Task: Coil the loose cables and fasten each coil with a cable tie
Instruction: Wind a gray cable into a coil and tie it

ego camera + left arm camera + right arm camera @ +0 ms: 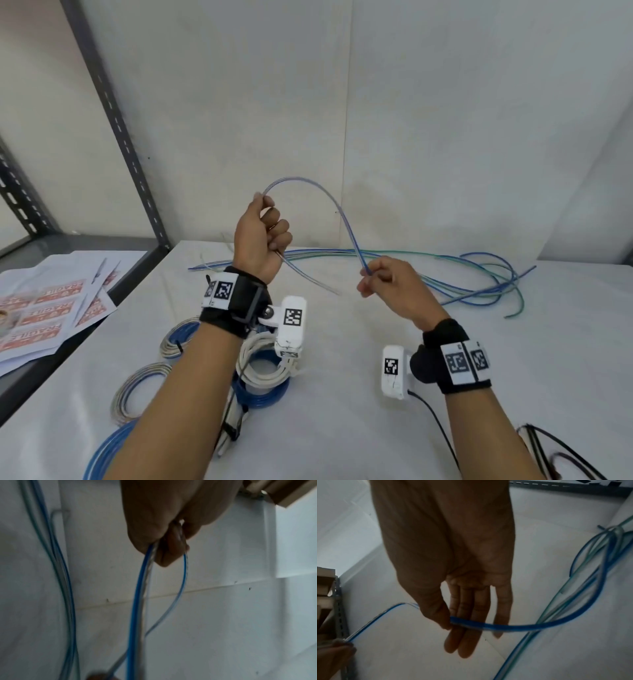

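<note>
Head view: left hand (262,236) fisted round the blue-striped cable (308,186), arched over toward five o'clock into the right hand (387,281) pinching it, slack trailing to three o'clock among loose cables (479,274) on the worktop (342,428).

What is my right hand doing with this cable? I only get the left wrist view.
Observer: The right hand pinches the blue-striped cable between thumb and straight fingers, lower than the left hand.
Operator: Any coils finished yet?
Observer: The head view shows a striped coil on the table with a black tie on it.
Operator: Where's the rest of the loose cable?
Observer: The loose cables lie along the table's far side, looping at the right.
</note>
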The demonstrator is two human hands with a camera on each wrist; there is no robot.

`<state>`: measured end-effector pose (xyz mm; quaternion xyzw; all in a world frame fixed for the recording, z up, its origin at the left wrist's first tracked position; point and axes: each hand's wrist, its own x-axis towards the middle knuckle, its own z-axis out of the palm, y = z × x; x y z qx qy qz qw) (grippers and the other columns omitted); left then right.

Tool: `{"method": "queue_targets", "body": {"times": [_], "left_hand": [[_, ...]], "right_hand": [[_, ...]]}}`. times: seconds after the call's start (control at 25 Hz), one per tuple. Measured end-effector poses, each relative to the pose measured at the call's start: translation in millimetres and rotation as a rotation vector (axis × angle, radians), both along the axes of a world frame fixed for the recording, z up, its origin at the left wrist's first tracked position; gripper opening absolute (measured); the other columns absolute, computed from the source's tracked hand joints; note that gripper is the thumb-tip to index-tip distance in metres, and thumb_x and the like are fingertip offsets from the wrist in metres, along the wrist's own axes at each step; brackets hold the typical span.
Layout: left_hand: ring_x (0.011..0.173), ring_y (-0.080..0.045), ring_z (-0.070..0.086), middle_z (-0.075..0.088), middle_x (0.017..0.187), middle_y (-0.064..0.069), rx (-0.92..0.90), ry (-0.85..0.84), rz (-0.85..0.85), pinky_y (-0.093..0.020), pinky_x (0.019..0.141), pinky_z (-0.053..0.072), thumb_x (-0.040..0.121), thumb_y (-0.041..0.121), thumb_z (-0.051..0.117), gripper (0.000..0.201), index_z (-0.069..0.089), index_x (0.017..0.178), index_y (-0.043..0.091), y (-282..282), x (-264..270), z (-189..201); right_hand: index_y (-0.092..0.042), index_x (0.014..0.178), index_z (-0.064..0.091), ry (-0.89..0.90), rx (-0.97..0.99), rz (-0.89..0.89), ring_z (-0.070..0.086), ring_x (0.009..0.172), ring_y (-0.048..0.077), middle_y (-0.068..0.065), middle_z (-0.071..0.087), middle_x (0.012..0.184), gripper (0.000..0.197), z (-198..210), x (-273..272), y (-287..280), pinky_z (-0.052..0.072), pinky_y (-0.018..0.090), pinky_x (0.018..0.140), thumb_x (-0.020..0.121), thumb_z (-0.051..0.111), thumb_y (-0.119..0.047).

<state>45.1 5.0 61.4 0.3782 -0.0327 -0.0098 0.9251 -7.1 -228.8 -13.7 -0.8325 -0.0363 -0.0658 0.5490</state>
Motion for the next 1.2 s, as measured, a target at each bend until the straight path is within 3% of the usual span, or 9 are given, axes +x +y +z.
{"method": "queue_targets", "body": {"times": [0.12, 0.24, 0.36, 0.6, 0.72, 0.84, 0.96, 1.08, 1.2], "left_hand": [[0.038, -0.007, 0.018, 0.021, 0.052, 0.008, -0.185, 0.09, 0.17, -0.018, 0.032, 0.017, 0.108, 0.029, 0.04, 0.036, 0.041, 0.073, 0.02, -8.9, -1.8, -10.2], [0.038, -0.01, 0.019, 0.023, 0.054, 0.006, -0.226, 0.19, 0.286, -0.02, 0.033, 0.019, 0.109, 0.029, 0.039, 0.038, 0.039, 0.072, 0.018, -21.4, -4.0, -20.9], [0.034, -0.01, 0.02, 0.024, 0.052, 0.005, -0.274, 0.308, 0.287, -0.017, 0.033, 0.021, 0.109, 0.027, 0.037, 0.041, 0.037, 0.069, 0.017, -28.9, -2.8, -29.6], [0.033, -0.011, 0.025, 0.028, 0.044, 0.004, -0.243, 0.428, 0.247, -0.015, 0.036, 0.028, 0.107, 0.015, 0.036, 0.033, 0.039, 0.074, 0.013, -38.0, -6.1, -39.5], [0.074, -0.013, 0.05, 0.052, 0.088, 0.0, 0.399, 0.307, 0.238, -0.028, 0.07, 0.046, 0.104, 0.023, 0.051, 0.012, 0.056, 0.107, 0.013, -45.2, -17.2, -43.3], [0.109, -0.01, 0.058, 0.061, 0.122, 0.002, 0.954, -0.255, 0.192, -0.025, 0.096, 0.045, 0.105, 0.036, 0.05, 0.031, 0.059, 0.125, 0.015, -41.7, -34.5, -39.9], [0.091, -0.008, 0.067, 0.069, 0.098, 0.007, 1.044, -0.538, -0.271, -0.02, 0.081, 0.05, 0.108, 0.036, 0.04, 0.033, 0.064, 0.114, 0.014, -47.3, -59.9, -36.7], [0.06, -0.001, 0.05, 0.054, 0.065, 0.019, 0.958, -0.457, -0.075, -0.021, 0.064, 0.042, 0.11, 0.03, 0.036, 0.035, 0.067, 0.109, 0.013, -52.6, -55.1, -54.3], [0.058, -0.008, 0.049, 0.051, 0.063, 0.009, 0.585, -0.141, -0.033, -0.028, 0.058, 0.046, 0.111, 0.03, 0.033, 0.044, 0.07, 0.109, 0.006, -43.6, -42.9, -61.4]], "right_hand": [[-0.021, 0.129, 0.057, -0.104, -0.029, 0.059, 0.072, 0.088, 0.014, -0.002, 0.075, 0.092, 0.036, -1.0, -12.0, 11.2, 0.055, 0.03, 0.091, 0.095, 0.067, -0.01], [-0.014, 0.138, 0.054, -0.177, 0.206, 0.087, 0.066, 0.079, 0.012, -0.003, 0.073, 0.093, 0.049, 13.6, -19.1, 31.9, 0.054, 0.022, 0.079, 0.093, 0.072, -0.011], [-0.007, 0.127, 0.062, -0.168, 0.378, 0.189, 0.055, 0.071, 0.022, 0.002, 0.07, 0.081, 0.033, 21.0, -22.7, 42.0, 0.044, 0.023, 0.061, 0.095, 0.064, 0.001], [0.0, 0.103, 0.072, -0.152, 0.379, 0.216, 0.039, 0.063, 0.014, -0.002, 0.07, 0.081, 0.016, 22.4, -30.3, 39.8, 0.037, 0.023, 0.061, 0.097, 0.063, -0.011], [0.002, 0.093, 0.073, -0.257, 0.425, 0.004, 0.039, 0.06, 0.015, 0.002, 0.065, 0.071, 0.021, 21.8, -24.4, 41.6, 0.035, 0.023, 0.058, 0.097, 0.066, -0.018], [-0.001, 0.079, 0.071, -0.342, 0.316, -0.119, 0.046, 0.052, 0.006, -0.002, 0.065, 0.064, 0.025, 25.7, -23.7, 34.8, 0.038, 0.019, 0.058, 0.095, 0.07, -0.019], [-0.007, 0.079, 0.072, -0.343, 0.19, -0.091, 0.057, 0.055, 0.003, -0.008, 0.066, 0.059, 0.018, 25.0, -24.7, 34.2, 0.046, 0.021, 0.058, 0.094, 0.072, -0.016], [-0.022, 0.094, 0.075, -0.341, 0.017, -0.051, 0.057, 0.065, 0.016, 0.004, 0.067, 0.072, 0.008, 23.5, -23.8, 34.8, 0.05, 0.041, 0.064, 0.095, 0.069, -0.017], [-0.024, 0.105, 0.073, -0.356, 0.074, -0.001, 0.054, 0.065, 0.007, -0.003, 0.066, 0.075, 0.016, 29.7, -27.3, 33.8, 0.042, 0.025, 0.063, 0.101, 0.06, -0.016]]}}
